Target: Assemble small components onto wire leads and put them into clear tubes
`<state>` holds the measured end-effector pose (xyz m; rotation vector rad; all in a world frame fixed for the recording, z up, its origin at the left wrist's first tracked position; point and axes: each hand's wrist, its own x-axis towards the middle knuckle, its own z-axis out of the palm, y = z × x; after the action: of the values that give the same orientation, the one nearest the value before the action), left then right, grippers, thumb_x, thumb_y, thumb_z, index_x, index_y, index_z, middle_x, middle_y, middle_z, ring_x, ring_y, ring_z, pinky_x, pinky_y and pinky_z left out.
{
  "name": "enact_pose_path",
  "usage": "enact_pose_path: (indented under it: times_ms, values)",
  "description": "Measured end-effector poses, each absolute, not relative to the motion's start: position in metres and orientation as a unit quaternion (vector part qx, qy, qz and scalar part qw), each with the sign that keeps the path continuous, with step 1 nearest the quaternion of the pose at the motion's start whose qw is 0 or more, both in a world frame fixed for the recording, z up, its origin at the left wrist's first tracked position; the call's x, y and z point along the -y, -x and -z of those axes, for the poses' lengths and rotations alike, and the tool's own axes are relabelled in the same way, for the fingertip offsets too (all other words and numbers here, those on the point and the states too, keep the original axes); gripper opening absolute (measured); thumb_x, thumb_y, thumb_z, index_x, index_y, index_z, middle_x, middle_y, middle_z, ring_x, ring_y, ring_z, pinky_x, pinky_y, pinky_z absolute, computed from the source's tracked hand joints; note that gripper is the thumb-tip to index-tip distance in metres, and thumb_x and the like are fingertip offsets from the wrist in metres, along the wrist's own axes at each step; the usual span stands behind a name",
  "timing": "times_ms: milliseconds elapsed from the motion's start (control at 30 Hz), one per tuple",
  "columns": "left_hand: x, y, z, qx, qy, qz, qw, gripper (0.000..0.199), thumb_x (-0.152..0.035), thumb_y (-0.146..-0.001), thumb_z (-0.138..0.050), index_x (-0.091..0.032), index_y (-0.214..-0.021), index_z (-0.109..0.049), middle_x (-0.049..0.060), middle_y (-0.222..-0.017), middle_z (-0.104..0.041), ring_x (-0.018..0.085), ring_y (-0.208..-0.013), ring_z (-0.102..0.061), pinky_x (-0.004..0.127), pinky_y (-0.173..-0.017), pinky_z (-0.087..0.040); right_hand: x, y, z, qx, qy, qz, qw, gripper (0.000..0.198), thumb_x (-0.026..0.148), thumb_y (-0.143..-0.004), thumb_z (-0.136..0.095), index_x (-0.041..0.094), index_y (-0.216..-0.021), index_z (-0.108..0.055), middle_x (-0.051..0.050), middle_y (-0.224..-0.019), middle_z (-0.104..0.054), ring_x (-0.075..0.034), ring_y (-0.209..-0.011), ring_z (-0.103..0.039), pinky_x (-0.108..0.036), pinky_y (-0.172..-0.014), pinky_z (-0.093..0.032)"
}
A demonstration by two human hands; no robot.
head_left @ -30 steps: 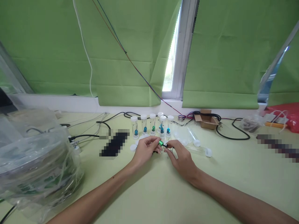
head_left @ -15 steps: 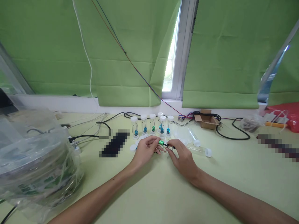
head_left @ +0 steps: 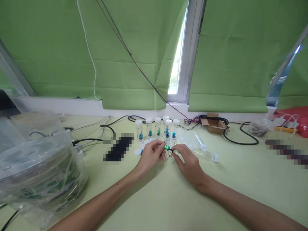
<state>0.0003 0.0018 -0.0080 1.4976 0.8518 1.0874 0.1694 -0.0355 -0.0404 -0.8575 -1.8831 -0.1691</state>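
Between my two hands, over the table, is a small green metallic cylindrical part (head_left: 166,147) with a black end (head_left: 171,149). My left hand (head_left: 152,155) pinches the green body between thumb and fingers. At the black end, my right hand (head_left: 189,162) closes its thumb and fingertips on it. Tiny reddish bits (head_left: 170,156) lie on the table below the hands. Just behind stand several clear capped tubes, such as one (head_left: 139,131) with a blue piece inside and one (head_left: 158,125) with a green piece. A white cap (head_left: 138,152) lies left of my left hand.
Clear tubes (head_left: 205,155) lie on their sides to the right. An open cardboard box (head_left: 214,125) and black cables (head_left: 240,142) are at the back right. A plastic-wrapped spool (head_left: 40,179) fills the left side. A blurred dark object (head_left: 119,147) lies left of the tubes.
The view has shifted slightly. Both hands keep their grip on the green part and its black end, with only small finger movements on the left.
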Motion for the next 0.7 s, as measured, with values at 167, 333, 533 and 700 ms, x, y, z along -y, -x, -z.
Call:
enact_pose_path:
  times_ms: [167, 333, 533, 700]
  values:
    - [0.003, -0.0017, 0.0034, -0.363, -0.615, -0.456, 0.532, 0.031, -0.047, -0.08, -0.064, -0.016, -0.08, -0.061, 0.0, -0.063, -0.06, 0.009, -0.049, -0.053, 0.023, -0.049, -0.044, 0.0349, -0.17, 0.0404, 0.784, 0.35, 0.07, 0.507, 0.027, 0.009, -0.095, -0.045, 0.024, -0.116, -0.049, -0.008, -0.101, -0.059, -0.022, -0.095, -0.06, -0.038, -0.082, -0.053]
    - [0.0063, -0.0014, -0.0003, -0.363, -0.61, -0.458, 0.535, 0.031, -0.047, -0.079, -0.065, -0.016, -0.079, -0.062, 0.0, -0.062, -0.06, 0.009, -0.047, -0.053, 0.024, -0.05, -0.043, 0.0343, -0.1694, 0.0405, 0.777, 0.352, 0.06, 0.519, 0.024, 0.011, -0.095, -0.046, 0.025, -0.114, -0.05, -0.008, -0.1, -0.06, -0.022, -0.095, -0.06, -0.038, -0.082, -0.053]
    - [0.0068, -0.0013, -0.0004, -0.365, -0.606, -0.458, 0.538, 0.03, -0.045, -0.08, -0.065, -0.016, -0.078, -0.061, 0.0, -0.061, -0.06, 0.009, -0.047, -0.052, 0.023, -0.049, -0.042, 0.0337, -0.1692, 0.0405, 0.771, 0.353, 0.054, 0.528, 0.02, 0.012, -0.094, -0.048, 0.023, -0.111, -0.051, -0.007, -0.098, -0.061, -0.021, -0.093, -0.06, -0.035, -0.081, -0.052]
    - [0.0042, -0.0008, 0.0035, -0.357, -0.608, -0.459, 0.54, 0.03, -0.045, -0.081, -0.065, -0.016, -0.08, -0.06, 0.0, -0.063, -0.06, 0.009, -0.049, -0.053, 0.023, -0.05, -0.043, 0.0339, -0.1692, 0.0404, 0.764, 0.358, 0.047, 0.535, 0.016, 0.013, -0.094, -0.05, 0.022, -0.106, -0.053, -0.006, -0.093, -0.06, -0.019, -0.086, -0.06, -0.032, -0.076, -0.052]
